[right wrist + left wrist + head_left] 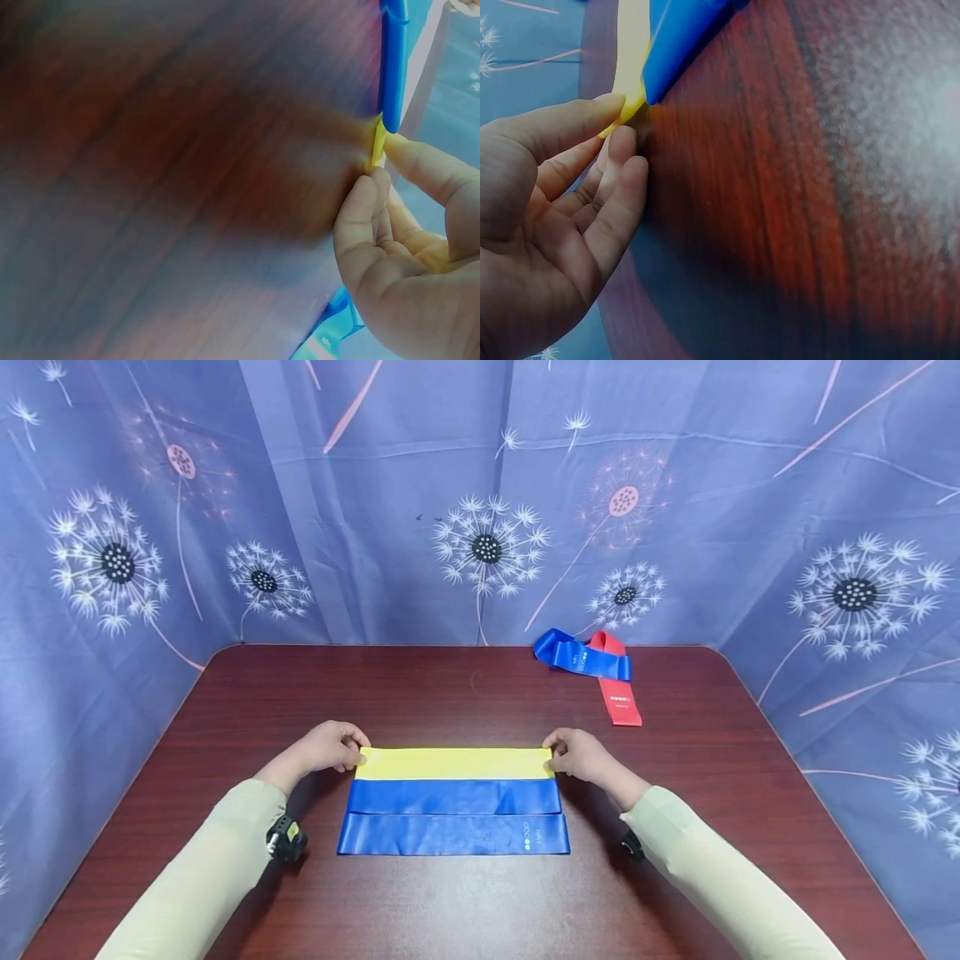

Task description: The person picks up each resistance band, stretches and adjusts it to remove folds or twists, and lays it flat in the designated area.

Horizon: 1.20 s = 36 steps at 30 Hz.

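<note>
A yellow resistance band (453, 763) lies stretched flat across the middle of the table. My left hand (333, 747) pinches its left end between thumb and fingers; the left wrist view shows that yellow end (634, 97) in the fingertips. At the opposite end my right hand (576, 753) pinches the band, and in the right wrist view only a thin yellow edge (378, 142) shows. Just nearer than the yellow band lies a blue resistance band (453, 797). Below that is another blue band (450, 834), printed with dots and "Light" at its right.
Toward the back right, a loosely folded blue band (592, 662) lies over a red band (621, 703). The dark wooden table (465, 910) has rounded back corners. A blue dandelion-print curtain (390, 527) stands behind it and along both sides.
</note>
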Each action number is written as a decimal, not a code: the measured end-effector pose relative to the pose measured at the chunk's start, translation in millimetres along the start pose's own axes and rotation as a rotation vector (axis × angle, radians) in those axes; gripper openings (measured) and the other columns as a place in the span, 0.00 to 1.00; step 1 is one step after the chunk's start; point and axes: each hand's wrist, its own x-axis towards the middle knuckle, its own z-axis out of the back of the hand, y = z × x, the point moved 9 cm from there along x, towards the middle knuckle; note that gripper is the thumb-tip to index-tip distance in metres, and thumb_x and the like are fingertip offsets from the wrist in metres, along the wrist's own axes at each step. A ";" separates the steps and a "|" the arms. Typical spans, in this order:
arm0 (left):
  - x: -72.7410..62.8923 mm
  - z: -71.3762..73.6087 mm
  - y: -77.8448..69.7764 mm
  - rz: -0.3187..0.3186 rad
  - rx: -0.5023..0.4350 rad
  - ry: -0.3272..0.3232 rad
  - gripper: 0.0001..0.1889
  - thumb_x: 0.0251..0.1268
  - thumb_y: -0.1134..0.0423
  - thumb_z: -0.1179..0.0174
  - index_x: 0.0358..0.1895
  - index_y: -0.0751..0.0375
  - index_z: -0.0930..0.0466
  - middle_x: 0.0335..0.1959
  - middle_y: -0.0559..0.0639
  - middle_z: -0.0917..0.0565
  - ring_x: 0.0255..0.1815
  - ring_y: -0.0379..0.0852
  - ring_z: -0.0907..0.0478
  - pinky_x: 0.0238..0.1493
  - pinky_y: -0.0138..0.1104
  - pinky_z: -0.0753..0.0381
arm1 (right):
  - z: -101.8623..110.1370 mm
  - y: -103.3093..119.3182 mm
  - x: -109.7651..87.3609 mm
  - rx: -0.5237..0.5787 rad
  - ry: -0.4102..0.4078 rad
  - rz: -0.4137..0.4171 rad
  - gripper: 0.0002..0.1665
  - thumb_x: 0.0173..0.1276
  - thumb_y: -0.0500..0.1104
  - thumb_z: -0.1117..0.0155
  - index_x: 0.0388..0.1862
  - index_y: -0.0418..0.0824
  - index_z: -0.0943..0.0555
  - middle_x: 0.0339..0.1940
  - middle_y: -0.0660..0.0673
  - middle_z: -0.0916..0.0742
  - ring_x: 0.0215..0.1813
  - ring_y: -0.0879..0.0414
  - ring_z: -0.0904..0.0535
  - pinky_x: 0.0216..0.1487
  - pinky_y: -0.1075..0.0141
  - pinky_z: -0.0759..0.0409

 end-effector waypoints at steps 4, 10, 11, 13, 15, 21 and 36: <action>1.4 -0.5 1.1 0.004 0.014 -0.009 0.13 0.63 0.70 0.34 0.49 0.73 0.18 0.26 0.53 0.18 0.26 0.43 0.21 0.32 0.35 0.17 | 0.1 0.2 -0.4 -0.006 -0.001 -0.001 0.17 0.65 0.34 0.29 0.52 0.32 0.20 0.26 0.47 0.22 0.28 0.56 0.27 0.30 0.68 0.26; 1.0 -1.2 -0.3 -0.001 0.024 -0.016 0.13 0.62 0.70 0.33 0.48 0.73 0.18 0.24 0.51 0.20 0.25 0.43 0.23 0.32 0.35 0.18 | 0.8 -1.3 0.7 -0.006 -0.003 -0.006 0.17 0.65 0.35 0.29 0.52 0.32 0.20 0.26 0.47 0.22 0.28 0.56 0.26 0.31 0.68 0.26; 0.9 -1.2 -0.5 -0.002 0.024 -0.015 0.13 0.62 0.70 0.33 0.48 0.73 0.18 0.24 0.51 0.20 0.25 0.43 0.23 0.32 0.35 0.18 | 0.9 -1.7 0.8 -0.006 -0.004 -0.008 0.18 0.65 0.35 0.29 0.52 0.32 0.20 0.26 0.47 0.22 0.28 0.56 0.26 0.31 0.68 0.26; 1.2 -1.4 -0.5 -0.004 0.023 -0.012 0.13 0.62 0.70 0.33 0.48 0.73 0.18 0.24 0.50 0.20 0.25 0.43 0.23 0.32 0.35 0.18 | 0.9 -1.9 0.9 -0.006 -0.005 -0.013 0.18 0.65 0.35 0.29 0.52 0.33 0.20 0.26 0.47 0.22 0.28 0.56 0.26 0.31 0.67 0.26; 1.0 -1.3 -0.7 -0.006 0.022 -0.009 0.13 0.62 0.70 0.33 0.48 0.74 0.18 0.24 0.50 0.21 0.24 0.42 0.23 0.32 0.35 0.18 | 0.8 -2.3 1.1 -0.008 -0.005 -0.015 0.18 0.66 0.35 0.29 0.52 0.33 0.20 0.27 0.47 0.22 0.28 0.56 0.26 0.31 0.67 0.25; 1.1 -1.8 -0.9 -0.010 0.010 -0.006 0.13 0.62 0.71 0.34 0.48 0.74 0.18 0.23 0.49 0.21 0.24 0.41 0.24 0.31 0.34 0.19 | 0.2 -2.1 1.4 -0.004 0.003 -0.012 0.18 0.65 0.35 0.29 0.52 0.33 0.20 0.26 0.47 0.22 0.27 0.56 0.26 0.30 0.68 0.26; 1.9 -1.0 6.9 0.015 -0.064 0.020 0.18 0.64 0.67 0.33 0.54 0.75 0.20 0.26 0.49 0.22 0.28 0.42 0.21 0.35 0.34 0.17 | 0.7 -5.1 3.6 0.060 0.045 0.047 0.19 0.64 0.36 0.30 0.52 0.30 0.20 0.27 0.46 0.20 0.28 0.57 0.25 0.32 0.67 0.22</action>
